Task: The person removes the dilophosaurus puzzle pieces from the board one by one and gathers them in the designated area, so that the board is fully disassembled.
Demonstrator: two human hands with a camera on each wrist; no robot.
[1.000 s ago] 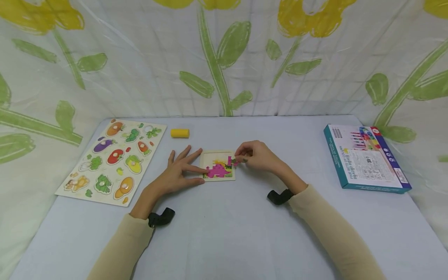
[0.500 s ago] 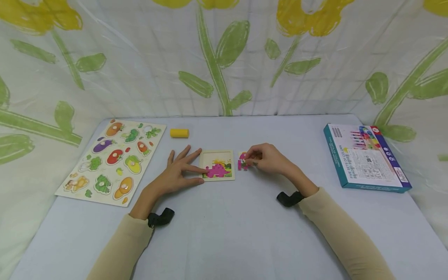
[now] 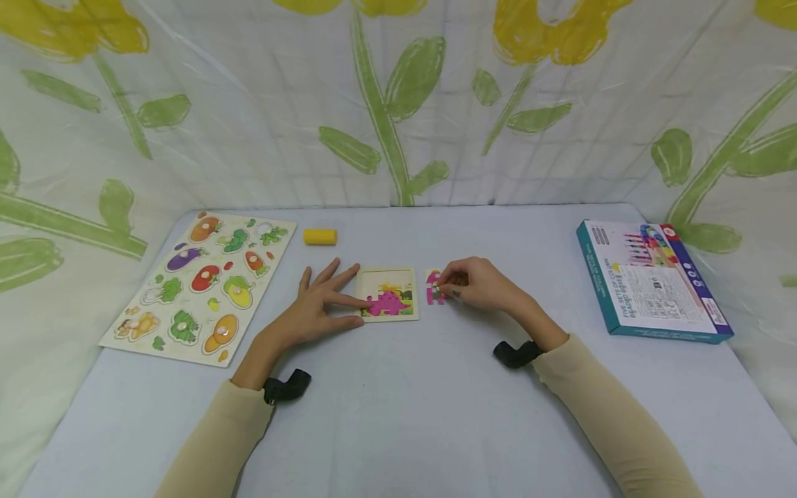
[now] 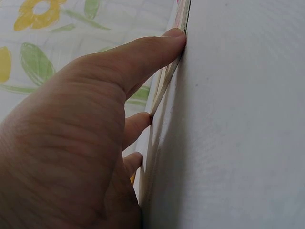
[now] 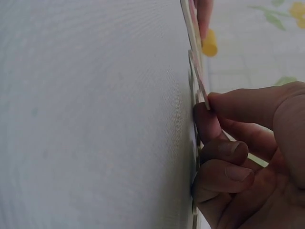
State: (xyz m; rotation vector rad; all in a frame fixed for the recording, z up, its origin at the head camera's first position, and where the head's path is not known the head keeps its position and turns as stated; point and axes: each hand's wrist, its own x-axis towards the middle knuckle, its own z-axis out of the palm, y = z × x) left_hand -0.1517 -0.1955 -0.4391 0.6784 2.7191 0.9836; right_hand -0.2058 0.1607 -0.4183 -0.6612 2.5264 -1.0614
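Observation:
A small square wooden jigsaw puzzle (image 3: 367,278) lies mid-table, with a pink dinosaur picture (image 3: 389,303) in its lower part and bare wood above. My left hand (image 3: 317,310) rests on its left side, fingers spread; thumb and fingertips touch the edge in the left wrist view. Just right of the frame, my right hand (image 3: 478,283) pinches a thin puzzle piece (image 5: 202,86) between thumb and forefinger, the other fingers curled. Pink and green piece surface (image 3: 432,287) shows beside those fingertips; how many pieces are there is partly hidden by the hand.
A vegetable peg puzzle board (image 3: 202,290) lies at the left. Behind the left hand is a yellow cylinder (image 3: 320,237). A flat teal-edged box (image 3: 660,283) lies at the far right. A flower-printed curtain (image 3: 249,138) hangs beyond the table's back edge.
My right hand has moved right, from the jigsaw's right edge to beside it, taking the puzzle piece along. In the last half second it barely shifts. My left hand stays put.

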